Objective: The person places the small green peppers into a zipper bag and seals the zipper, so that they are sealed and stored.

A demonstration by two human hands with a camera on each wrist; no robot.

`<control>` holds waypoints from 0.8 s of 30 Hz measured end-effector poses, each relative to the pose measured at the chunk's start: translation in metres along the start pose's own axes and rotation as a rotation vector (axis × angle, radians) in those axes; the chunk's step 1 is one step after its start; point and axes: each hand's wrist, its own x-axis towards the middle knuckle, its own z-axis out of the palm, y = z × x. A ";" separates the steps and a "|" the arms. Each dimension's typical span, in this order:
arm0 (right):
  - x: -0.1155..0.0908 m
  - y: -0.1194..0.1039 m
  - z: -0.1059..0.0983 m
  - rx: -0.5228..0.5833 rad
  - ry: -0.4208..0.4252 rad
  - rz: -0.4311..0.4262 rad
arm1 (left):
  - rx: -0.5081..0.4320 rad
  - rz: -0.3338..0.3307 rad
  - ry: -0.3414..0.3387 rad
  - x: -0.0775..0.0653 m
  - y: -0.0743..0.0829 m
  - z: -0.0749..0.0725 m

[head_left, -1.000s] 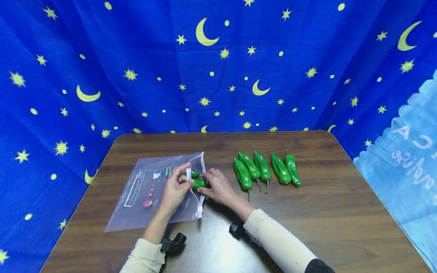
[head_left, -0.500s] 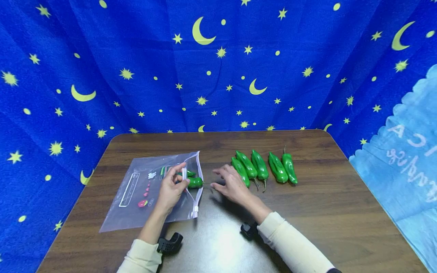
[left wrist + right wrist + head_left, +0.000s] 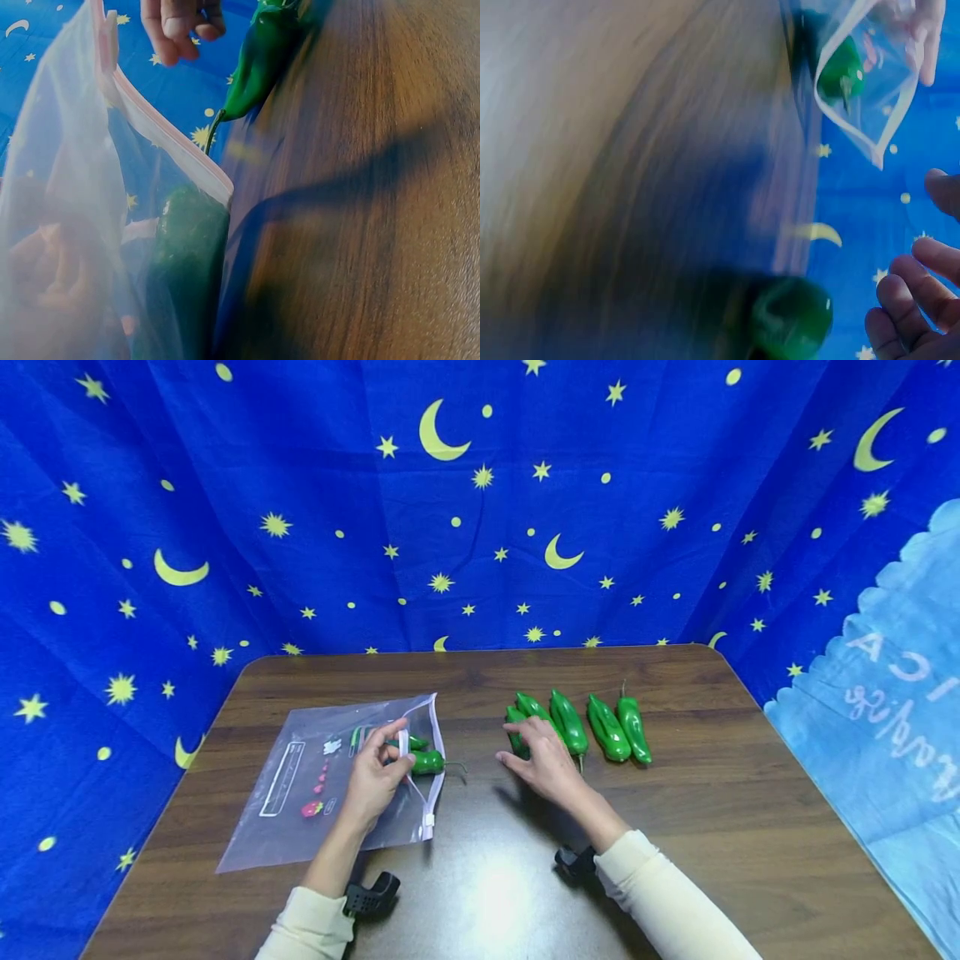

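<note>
My left hand (image 3: 375, 781) pinches the upper edge of the mouth of a clear slider zip bag (image 3: 273, 814) and keeps it raised. In that mouth lies a green pepper (image 3: 428, 763), its thin stem sticking out to the right; another green pepper (image 3: 417, 742) shows just behind it. To the right, my right hand (image 3: 549, 767) hovers with spread fingers over the leftmost peppers of a row, partly hiding them. Nothing sits between its fingers in the right wrist view, where a blurred pepper (image 3: 791, 319) appears beside the hand (image 3: 919, 300).
Further along the row lie more green peppers, among them one (image 3: 568, 722) in the middle and one (image 3: 634, 731) at the right end. The wooden table (image 3: 712, 827) ends at a blue star-and-moon curtain (image 3: 330, 485). A light blue cloth (image 3: 892, 710) hangs at right.
My right hand has let go of the pepper in the bag's mouth and moved right, over the row of peppers. My left hand still holds the bag's edge.
</note>
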 end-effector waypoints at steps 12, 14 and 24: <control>-0.008 0.044 -0.029 -0.056 0.085 0.163 | 0.010 -0.017 0.010 0.000 -0.001 0.001; -0.012 0.054 -0.035 -0.074 0.113 0.193 | 0.011 -0.020 0.011 -0.001 -0.001 0.001; -0.029 0.102 -0.059 -0.173 0.170 0.376 | 0.009 -0.005 0.012 -0.001 -0.001 0.000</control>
